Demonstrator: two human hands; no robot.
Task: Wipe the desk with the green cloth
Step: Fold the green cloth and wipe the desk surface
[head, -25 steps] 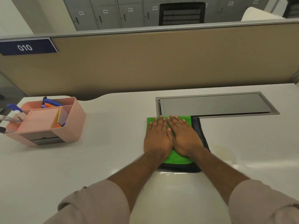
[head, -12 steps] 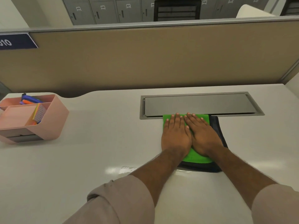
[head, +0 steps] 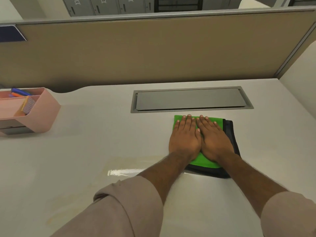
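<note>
On the table [head: 71,151], just in front of the grey recessed cable hatch [head: 190,99], lies the green cloth [head: 204,160], folded with a dark underside showing along its right and near edges. We see both hands laid flat on it, palms down: the left hand [head: 185,139] and the right hand [head: 213,140] sit side by side, touching at the thumbs, fingers extended and held close together, gripping nothing. Green fabric shows beyond the fingertips and between the wrists. The table is pale and glossy, with a bright glare streak and a faint yellowish patch to the left of the forearms. At the left edge stands a pink desk organiser [head: 36,111] holding blue and orange pens. A tan partition [head: 153,52] with a grey top rail closes the far side, and a dark blue plate [head: 12,33] is fixed at its left end; no writing is visible on it. Beyond, we see grey lockers [head: 109,6] with small number tags, too blurred to read with confidence.
</note>
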